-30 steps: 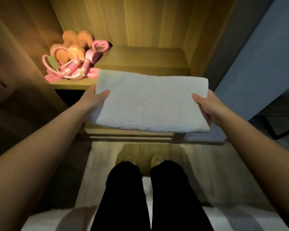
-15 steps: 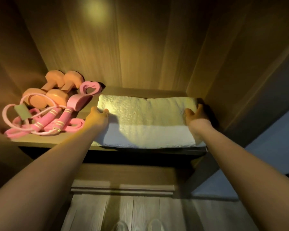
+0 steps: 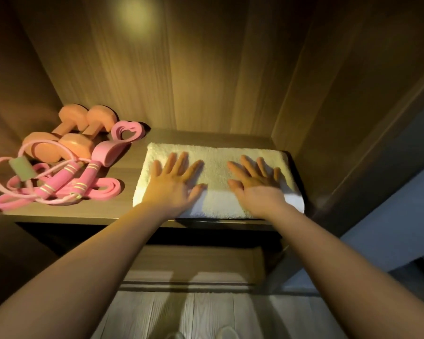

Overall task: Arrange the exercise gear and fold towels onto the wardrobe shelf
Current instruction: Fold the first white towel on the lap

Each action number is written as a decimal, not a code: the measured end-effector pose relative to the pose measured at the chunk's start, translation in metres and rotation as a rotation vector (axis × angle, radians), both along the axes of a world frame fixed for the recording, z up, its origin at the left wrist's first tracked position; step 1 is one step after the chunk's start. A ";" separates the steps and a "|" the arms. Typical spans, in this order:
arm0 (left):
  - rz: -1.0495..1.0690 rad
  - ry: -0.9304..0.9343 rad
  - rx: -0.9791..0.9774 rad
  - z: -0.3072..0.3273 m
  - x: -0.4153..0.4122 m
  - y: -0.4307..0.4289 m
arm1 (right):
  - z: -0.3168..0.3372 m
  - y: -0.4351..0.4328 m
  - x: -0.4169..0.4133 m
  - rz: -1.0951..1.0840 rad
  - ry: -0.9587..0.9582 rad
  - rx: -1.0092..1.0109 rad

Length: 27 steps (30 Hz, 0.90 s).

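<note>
A folded white towel [image 3: 216, 155] lies on the right half of the wooden wardrobe shelf [image 3: 123, 201]. My left hand [image 3: 175, 182] rests flat on its left part, fingers spread and straight. My right hand [image 3: 255, 183] lies flat on its right part in the same way. On the left of the shelf sit two orange dumbbells [image 3: 69, 135], a pink jump rope [image 3: 66, 182] with pink handles, a pink heart-shaped ring [image 3: 127, 129] and a pink band [image 3: 103, 189], all apart from the towel.
The wardrobe's back panel [image 3: 181, 69] and right side wall [image 3: 328, 106] close in the shelf; the towel's right end sits near that wall. Below the shelf is a dark gap and a lower wooden ledge [image 3: 194, 265]. Wooden floor [image 3: 181, 314] lies beneath.
The towel went from being carried in front of the shelf to lying on it. Both hands left its ends and now lie flat on top of it.
</note>
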State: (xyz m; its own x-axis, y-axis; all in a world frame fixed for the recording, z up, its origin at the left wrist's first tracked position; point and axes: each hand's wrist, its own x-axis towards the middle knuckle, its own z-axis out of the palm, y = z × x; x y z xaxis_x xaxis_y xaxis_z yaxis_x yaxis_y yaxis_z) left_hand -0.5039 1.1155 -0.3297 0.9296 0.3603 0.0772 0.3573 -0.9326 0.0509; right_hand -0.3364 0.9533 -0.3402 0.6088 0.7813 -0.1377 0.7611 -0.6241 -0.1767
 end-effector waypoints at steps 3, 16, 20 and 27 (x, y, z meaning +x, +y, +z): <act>-0.047 0.052 0.100 -0.007 -0.016 0.004 | 0.000 -0.002 0.006 -0.002 0.003 -0.037; -0.092 0.097 0.231 -0.013 0.000 0.011 | -0.002 -0.043 0.003 0.026 -0.139 -0.027; -0.058 0.103 0.216 -0.013 0.026 0.022 | -0.001 -0.027 0.033 0.019 -0.083 0.026; -0.088 0.005 0.183 -0.018 0.060 0.050 | -0.005 -0.004 0.068 0.038 -0.162 0.131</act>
State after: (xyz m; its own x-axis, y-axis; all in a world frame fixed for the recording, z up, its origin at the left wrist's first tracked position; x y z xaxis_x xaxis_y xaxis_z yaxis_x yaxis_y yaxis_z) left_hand -0.4439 1.1654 -0.3473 0.9574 0.2583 0.1292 0.2740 -0.9538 -0.1236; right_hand -0.2688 0.9494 -0.3454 0.5840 0.8092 0.0641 0.8090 -0.5737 -0.1279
